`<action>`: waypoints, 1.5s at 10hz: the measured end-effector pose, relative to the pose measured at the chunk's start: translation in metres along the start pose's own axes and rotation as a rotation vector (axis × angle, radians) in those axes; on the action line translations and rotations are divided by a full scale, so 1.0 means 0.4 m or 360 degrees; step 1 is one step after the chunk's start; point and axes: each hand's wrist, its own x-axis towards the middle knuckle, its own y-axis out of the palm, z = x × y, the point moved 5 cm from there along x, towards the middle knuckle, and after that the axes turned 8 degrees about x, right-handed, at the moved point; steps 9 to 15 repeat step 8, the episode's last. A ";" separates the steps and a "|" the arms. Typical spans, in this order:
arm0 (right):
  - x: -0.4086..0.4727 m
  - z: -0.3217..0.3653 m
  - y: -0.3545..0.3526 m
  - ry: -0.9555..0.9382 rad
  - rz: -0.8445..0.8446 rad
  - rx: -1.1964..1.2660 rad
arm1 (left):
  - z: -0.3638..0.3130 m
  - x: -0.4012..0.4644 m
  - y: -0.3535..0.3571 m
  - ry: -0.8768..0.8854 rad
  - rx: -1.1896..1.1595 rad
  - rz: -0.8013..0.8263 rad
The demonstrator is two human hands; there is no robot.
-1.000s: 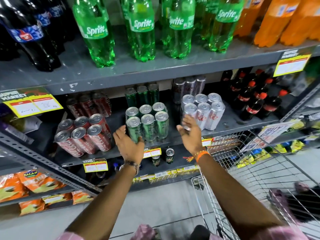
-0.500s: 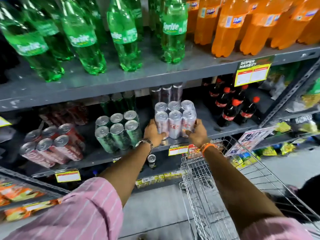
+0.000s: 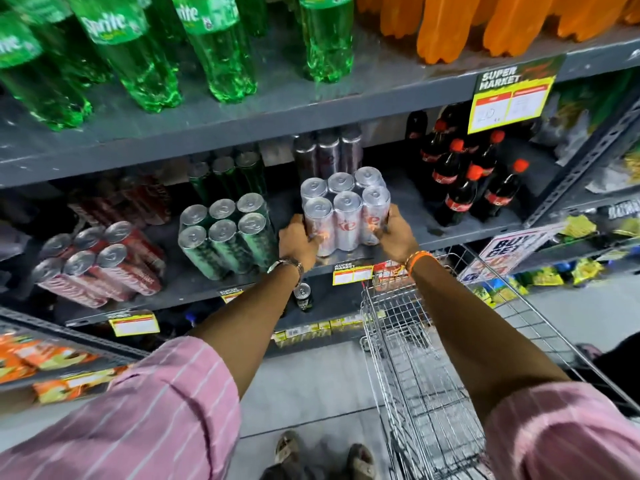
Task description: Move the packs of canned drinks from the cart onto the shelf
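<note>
While my pink sleeves (image 3: 145, 420) fill the lower foreground, both forearms reach forward over the floor toward the shelving. At right, the wire cart (image 3: 426, 375) stands beside my right arm; the part of its basket in view holds no packs. Past the cart's front rim, my left hand (image 3: 298, 242) and right hand (image 3: 394, 239) press inward on opposite sides of the silver pack of cans (image 3: 346, 216), fingers curled around its outer cans, palms clamping it between them. The pack stands on the middle shelf (image 3: 460, 233), near the front edge, tipped slightly toward me.

One second ago my hands were open and apart, the left before the green pack of cans (image 3: 225, 233), the right touching the silver pack; half a second ago both had closed on the silver pack. Now the same two-handed clamp continues, and the pack sits in much the same spot on the shelf. I judge this to be a final squaring-up of a pack already delivered, not a fresh lift.

To the left of the green pack lies the red pack of cans (image 3: 100, 265), leaning forward. Behind the silver pack stand more silver cans; to its right, dark cola bottles (image 3: 464, 181). On the upper shelf, farthest away, stand green bottles (image 3: 214, 50) and orange bottles (image 3: 485, 22).
</note>
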 end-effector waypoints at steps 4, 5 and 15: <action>-0.017 0.008 -0.005 0.0018 0.0050 0.0130 | 0.018 0.020 0.013 -0.0001 0.0028 -0.0006; -0.013 0.009 -0.001 -0.0027 0.0025 0.0151 | 0.012 0.013 0.010 0.0007 -0.0023 -0.0025; -0.070 0.039 -0.064 0.0014 -0.0494 0.0291 | -0.033 -0.115 -0.081 0.0340 0.0060 -0.0225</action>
